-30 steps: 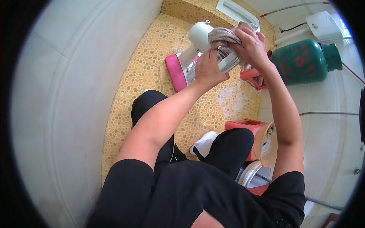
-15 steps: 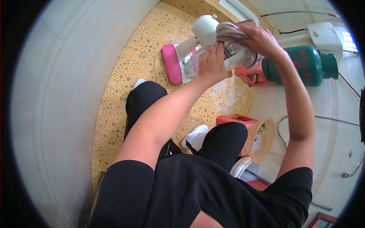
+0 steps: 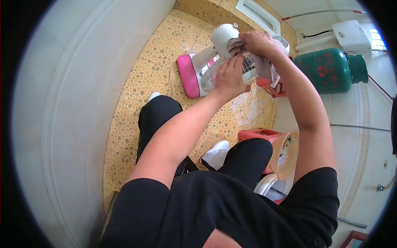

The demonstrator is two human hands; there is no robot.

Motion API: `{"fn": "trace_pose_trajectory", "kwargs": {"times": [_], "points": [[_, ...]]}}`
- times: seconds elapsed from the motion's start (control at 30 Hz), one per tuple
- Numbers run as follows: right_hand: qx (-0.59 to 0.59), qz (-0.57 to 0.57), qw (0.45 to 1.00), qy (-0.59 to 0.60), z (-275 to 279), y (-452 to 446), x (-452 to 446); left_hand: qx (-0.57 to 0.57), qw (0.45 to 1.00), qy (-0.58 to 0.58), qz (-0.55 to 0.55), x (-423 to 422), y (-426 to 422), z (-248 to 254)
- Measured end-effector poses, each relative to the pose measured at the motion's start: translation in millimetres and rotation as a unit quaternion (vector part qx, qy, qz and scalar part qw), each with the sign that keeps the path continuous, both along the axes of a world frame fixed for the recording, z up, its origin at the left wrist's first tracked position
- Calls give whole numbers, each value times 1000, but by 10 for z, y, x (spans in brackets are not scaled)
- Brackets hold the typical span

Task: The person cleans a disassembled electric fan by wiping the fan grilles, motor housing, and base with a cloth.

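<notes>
An electric fan with a white motor housing (image 3: 224,36) and a pink-edged base (image 3: 188,77) is on the pebble-patterned floor. My left hand (image 3: 230,77) is closed on the wire fan guard (image 3: 207,79), fingers over its rim. In my right hand (image 3: 257,43) is a greyish cloth (image 3: 268,69), bunched against the guard close behind the motor housing, with its loose end hanging over the guard. The cloth and both hands hide part of the guard and the blades.
A green gas cylinder (image 3: 324,70) stands right of the fan, by a red stool (image 3: 271,87). Nearer me, another red stool (image 3: 258,134) is beside a tan basin (image 3: 286,155) with scraps inside. A pale tiled wall (image 3: 74,103) runs along the left.
My right hand has moved the cloth left and slightly down, nearer the motor housing. My left hand keeps its place on the guard. The view has shifted slightly.
</notes>
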State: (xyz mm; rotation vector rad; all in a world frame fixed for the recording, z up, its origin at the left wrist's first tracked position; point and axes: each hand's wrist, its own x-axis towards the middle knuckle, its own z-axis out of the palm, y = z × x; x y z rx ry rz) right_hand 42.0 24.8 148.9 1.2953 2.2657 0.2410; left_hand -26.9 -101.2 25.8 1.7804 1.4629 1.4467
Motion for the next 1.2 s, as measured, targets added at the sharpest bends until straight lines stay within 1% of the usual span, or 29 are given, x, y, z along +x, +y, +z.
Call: {"fn": "trace_pose_trajectory", "kwargs": {"times": [0.03, 0.07, 0.1, 0.13, 0.17, 0.2, 0.23, 0.27, 0.33, 0.43, 0.47, 0.57, 0.67, 0.7, 0.8, 0.83, 0.87, 0.9, 0.93, 0.97, 1.03, 1.07, 1.1, 1.13, 1.17, 1.2], "points": [[25, -21, 996, 89, -21, 63, 94, 9, 1000, 6, 4, 33, -6, -7], [52, -42, 982, 175, 2, 142, 211, -31, 999, 12, -26, -35, -4, 71], [81, -59, 961, 259, 83, 191, 309, -39, 999, 18, -24, -54, 0, 87], [8, -114, 875, 470, 170, 199, 451, -49, 998, 23, -19, -65, -6, 84], [-37, -159, 788, 593, 416, -55, 397, -61, 998, 28, -14, -88, -13, 87], [-35, -132, 698, 703, 555, -264, 426, -73, 997, 25, -16, -114, -12, 104], [-33, -121, 671, 730, 655, -314, 639, -84, 996, 25, -21, -135, -1, 123], [0, -142, 630, 764, 770, -520, 699, -95, 995, 25, -27, -155, 15, 139], [32, -153, 579, 800, 896, -726, 992, -72, 997, 25, -20, -137, 51, 63], [48, -195, 450, 870, 922, -894, 1356, -64, 997, 34, -22, -109, 27, 64], [20, -207, 424, 881, 949, -959, 1389, -68, 997, 35, -21, -97, 20, 75], [86, -268, 388, 878, 995, -1103, 1343, -72, 997, 18, -21, -92, 20, 104], [115, -264, 445, 848, 911, -1188, 1192, -53, 998, 18, -19, -99, 41, 94], [121, -248, 467, 840, 872, -1213, 1125, -44, 999, 23, -17, -99, 43, 83], [138, -196, 522, 819, 714, -1296, 882, -57, 998, -16, -32, -103, 37, 86], [113, -174, 564, 799, 647, -1343, 781, -79, 977, -184, -74, -119, 46, 94], [90, -151, 604, 777, 593, -1383, 692, -99, 926, -345, -115, -147, 73, 118], [53, -139, 709, 689, 541, -1406, 653, -117, 847, -496, -152, -220, 59, 250], [-14, -44, 794, 606, 529, -1431, 578, -145, 854, -478, -144, -318, -11, 357], [-38, 20, 841, 539, 534, -1401, 533, -172, 792, -564, -160, -378, -18, 369], [65, -62, 791, 605, 271, -1068, 650, -222, 639, -714, -182, -486, -33, 368], [142, -81, 785, 597, 138, -865, 702, -229, 589, -759, -154, -528, 26, 341], [218, -102, 774, 585, 5, -655, 734, -222, 539, -798, -151, -575, 156, 187], [294, -122, 758, 570, -105, -480, 750, -191, 545, -803, -147, -641, 245, 148], [298, -147, 765, 552, -211, -351, 731, -160, 550, -807, -143, -712, 325, 123], [301, -172, 771, 534, -308, -241, 665, -100, 630, -763, -104, -822, 428, 90]]}}
